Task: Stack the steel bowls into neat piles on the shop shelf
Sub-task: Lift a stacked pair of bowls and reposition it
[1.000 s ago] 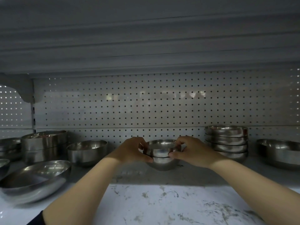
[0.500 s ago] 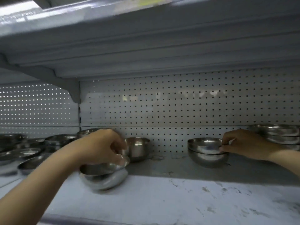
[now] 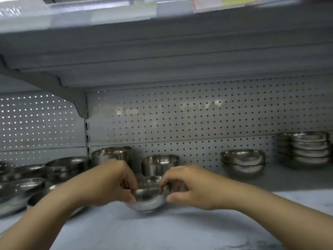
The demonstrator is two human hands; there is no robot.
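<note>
Along the top edge of the frame, the front lip of the upper shelf (image 3: 162,42) carries price strips, among them a reddish label (image 3: 207,3) and a yellow label (image 3: 237,0) at upper right; both are too blurred to read, and no brand mark can be made out on any of the steelware.

At lower centre, a small steel bowl (image 3: 148,198) sits on the worn grey shelf surface (image 3: 162,231), caught between both hands. The left hand (image 3: 108,183) comes in from the lower left with its fingers curled over the bowl's left rim and its thumb tip against the bowl's outer wall. The right hand (image 3: 191,186) comes in from the lower right, its fingers hooked over the right rim and its thumb pressed low on the right side. The bowl is thus gripped from both sides, directly between the two hands, with its open mouth facing up.

Just behind the hands, at centre, a taller single bowl (image 3: 159,164) stands against the pegboard back panel (image 3: 198,114). To its left is a straight-sided steel pot (image 3: 111,154). At right of centre stands a short pile of two bowls (image 3: 243,163), and at the far right a taller stack of shallow bowls (image 3: 306,148). The left edge of the frame holds a scatter of loose shallow bowls (image 3: 27,183), some overlapping.
</note>
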